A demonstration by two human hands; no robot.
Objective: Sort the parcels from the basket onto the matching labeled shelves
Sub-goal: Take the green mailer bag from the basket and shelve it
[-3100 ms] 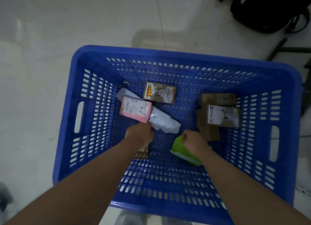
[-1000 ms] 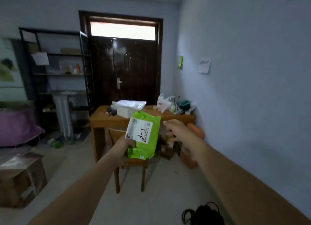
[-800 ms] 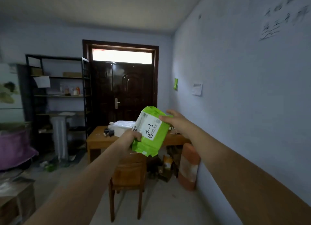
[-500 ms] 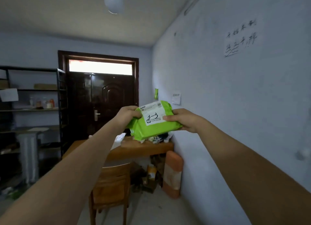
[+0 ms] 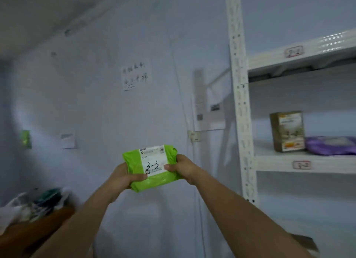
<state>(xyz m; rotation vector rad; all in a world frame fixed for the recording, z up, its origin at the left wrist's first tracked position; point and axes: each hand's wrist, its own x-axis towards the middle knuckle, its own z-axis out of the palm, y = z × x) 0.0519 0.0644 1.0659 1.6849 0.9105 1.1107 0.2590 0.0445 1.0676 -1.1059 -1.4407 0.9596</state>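
I hold a bright green parcel in front of me with both hands; its white label reads "3-3". My left hand grips its lower left corner. My right hand pinches its right edge. At the right stands a white metal shelf unit. Its upper board carries a label that looks like "2-1". A second, blurred label sits on the board below. On that lower board stand a brown box and a purple parcel. The basket is out of view.
A pale wall fills the middle, with a handwritten paper note and small stickers on it. A wooden table corner with plastic bags sits at the lower left. A brown object shows at the lower right.
My view has swung right from the door and table to the wall and the white shelf. The green parcel stays held in both hands, now with its label facing me upright.
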